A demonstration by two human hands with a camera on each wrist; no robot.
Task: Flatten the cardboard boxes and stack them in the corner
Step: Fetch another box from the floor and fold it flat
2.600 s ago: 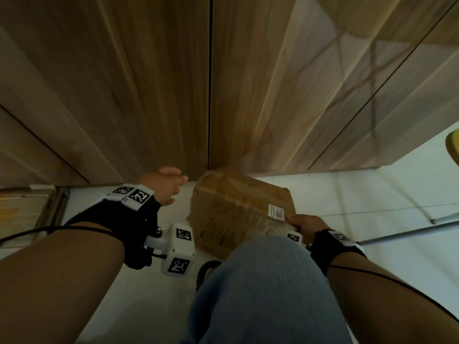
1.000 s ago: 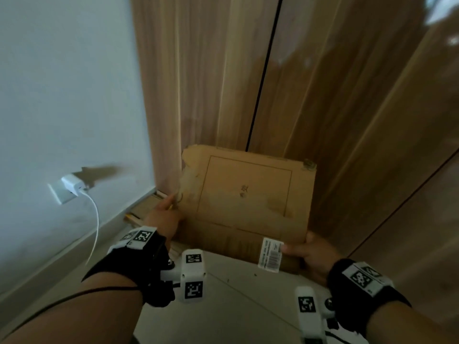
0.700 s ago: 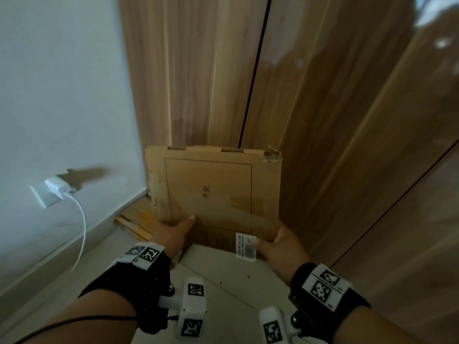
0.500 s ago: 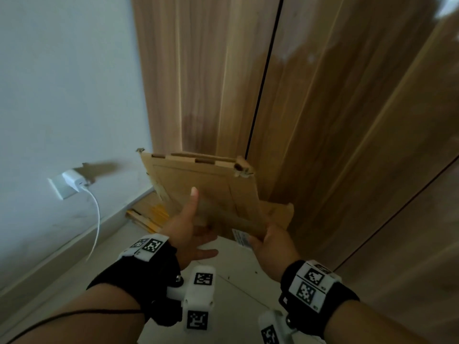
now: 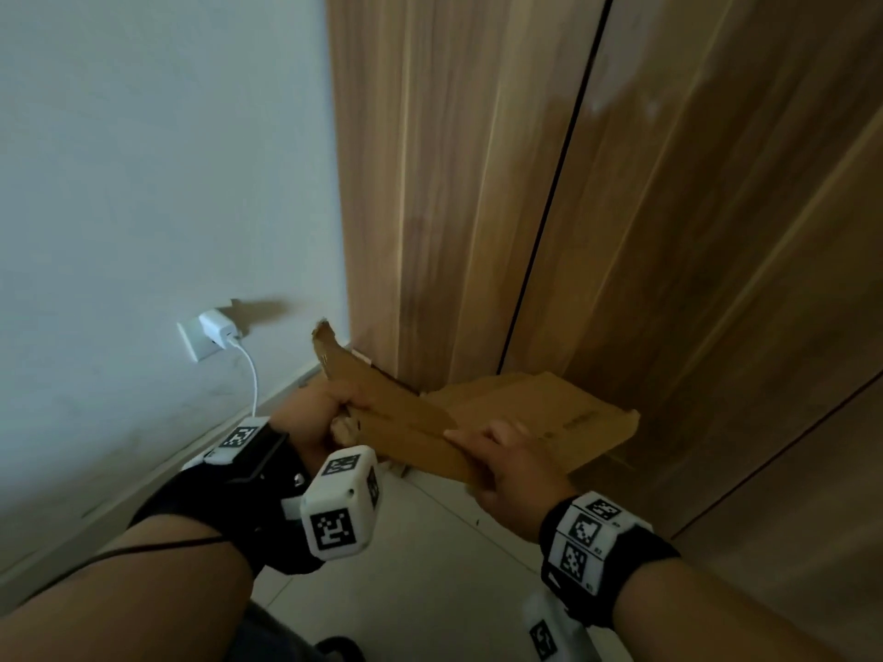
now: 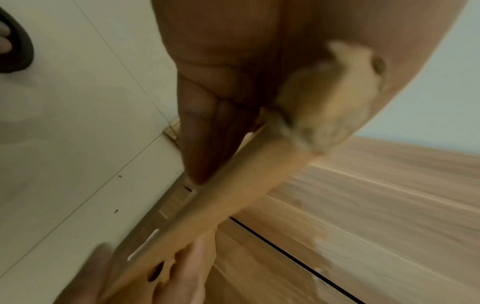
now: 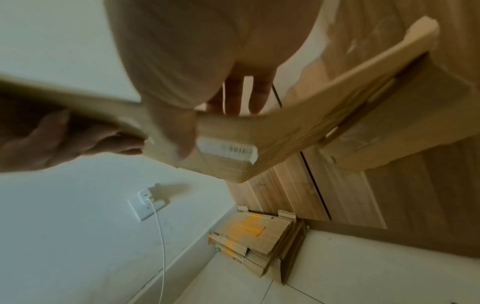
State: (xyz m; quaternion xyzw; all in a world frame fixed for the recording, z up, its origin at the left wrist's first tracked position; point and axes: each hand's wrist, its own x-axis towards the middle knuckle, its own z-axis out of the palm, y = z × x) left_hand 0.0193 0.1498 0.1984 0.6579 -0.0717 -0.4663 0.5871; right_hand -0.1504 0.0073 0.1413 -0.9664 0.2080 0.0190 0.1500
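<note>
A flattened brown cardboard box [image 5: 549,413] hangs tilted above the floor, close to the wooden panels, with one flap sticking up at its left. My left hand [image 5: 346,408] grips its left end, with the thumb on top and the fingers [image 6: 202,133] underneath. My right hand [image 5: 482,439] grips the near edge; its thumb [image 7: 176,131] lies beside a white barcode label [image 7: 226,148]. A stack of flattened cardboard [image 7: 254,236] lies on the floor in the corner below. In the head view the held box hides most of that stack.
Tall wooden panels [image 5: 621,207] close the right side and a white wall [image 5: 143,160] the left. A white charger [image 5: 217,327] sits in a wall socket and its cable [image 5: 253,370] hangs down. The floor [image 5: 430,566] is pale tile. A sandalled foot [image 6: 13,41] stands behind.
The box was upright, facing me, in front of the panels; now it is tipped nearly flat. My left hand, flat on its face before, now grips its left end.
</note>
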